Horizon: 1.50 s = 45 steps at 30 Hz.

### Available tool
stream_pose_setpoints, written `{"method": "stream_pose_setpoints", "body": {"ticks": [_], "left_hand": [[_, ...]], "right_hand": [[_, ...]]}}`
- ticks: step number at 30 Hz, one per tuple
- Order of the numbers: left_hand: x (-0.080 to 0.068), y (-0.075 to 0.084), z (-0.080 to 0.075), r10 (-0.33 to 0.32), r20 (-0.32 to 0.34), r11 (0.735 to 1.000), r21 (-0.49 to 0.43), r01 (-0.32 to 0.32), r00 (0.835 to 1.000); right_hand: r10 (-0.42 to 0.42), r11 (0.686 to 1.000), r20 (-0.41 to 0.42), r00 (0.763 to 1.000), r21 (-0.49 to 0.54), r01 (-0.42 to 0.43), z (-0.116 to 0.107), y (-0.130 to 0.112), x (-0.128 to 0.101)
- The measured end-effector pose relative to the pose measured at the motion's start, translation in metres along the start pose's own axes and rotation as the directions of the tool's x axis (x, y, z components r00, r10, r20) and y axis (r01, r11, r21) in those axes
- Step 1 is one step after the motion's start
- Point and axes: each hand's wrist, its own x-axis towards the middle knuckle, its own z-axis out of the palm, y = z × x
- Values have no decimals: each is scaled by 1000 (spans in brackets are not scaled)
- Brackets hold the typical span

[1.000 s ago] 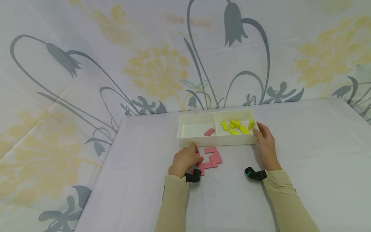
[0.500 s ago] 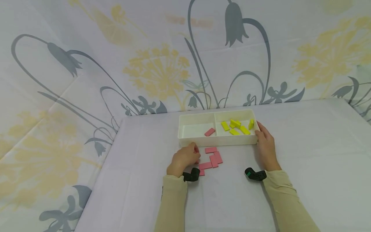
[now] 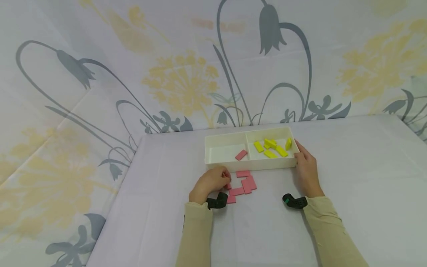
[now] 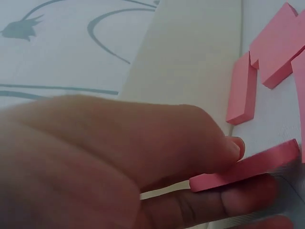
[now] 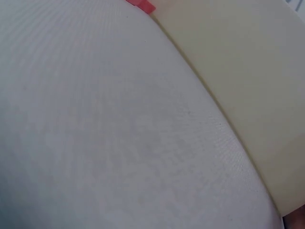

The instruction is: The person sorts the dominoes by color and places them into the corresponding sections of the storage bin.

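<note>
My left hand [image 3: 210, 181] is in front of the white two-part box, near its left end. Between its thumb and fingers it pinches a flat pink domino-like block [image 4: 248, 167], best seen in the left wrist view. Several more pink blocks [image 3: 243, 173] lie on the cloth just right of that hand, some touching each other. My right hand [image 3: 307, 172] grips the right end of the box [image 3: 267, 164], thumb toward the front corner, its other fingers partly hidden behind the wall. In the right wrist view, only a sliver of hand shows at the lower right corner.
Inside the box, one pink block [image 3: 241, 155] lies in the left compartment beside the divider [image 3: 247, 146]. Several yellow blocks [image 3: 258, 147] lie in the right compartment. A white cloth [image 3: 267, 230] covers the table, and a flower-printed curtain [image 3: 186, 85] rises behind it.
My left hand has shifted slightly to the left, and the pink block between its fingers shows more clearly. The right hand stays at the end of the box.
</note>
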Motion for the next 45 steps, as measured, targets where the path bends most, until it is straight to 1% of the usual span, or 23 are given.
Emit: {"method": "stream_pose_setpoints", "body": {"ticks": [6, 12, 18, 22, 27, 31, 34, 41, 45], "left_hand": [[-2, 0, -3, -7, -20, 1000, -14, 7, 1000], [-2, 1, -6, 40, -42, 999, -14, -41, 998], [-3, 3, -8, 71, -60, 997, -37, -74, 996], [-4, 3, -9, 81, -60, 994, -69, -86, 995], [-6, 3, -9, 97, -54, 991, -84, -101, 994], [-7, 3, -9, 136, -71, 984, -111, -143, 988], [-7, 4, -9, 153, -83, 977, -141, -163, 985], [-6, 4, -12, 177, -105, 957, -215, -196, 979], [-7, 5, -15, 192, -116, 946, -242, -215, 974]], "right_hand": [[-20, 1000, 1, 1000, -4, 20, 0, -1, 0], [-10, 1000, 9, 1000, -3, 10, -1, -2, 1], [0, 1000, 14, 1000, -9, 1, -2, -3, 1], [13, 1000, 8, 1000, -9, -12, -2, -2, 1], [44, 999, 4, 999, -4, -44, -1, 1, -2], [41, 999, -18, 999, -10, -41, -1, 3, -3], [43, 999, -28, 999, -9, -43, -1, 3, -4], [32, 999, -7, 999, 2, -32, -1, 1, -3], [18, 1000, -3, 1000, 5, -18, -1, -2, -2]]}}
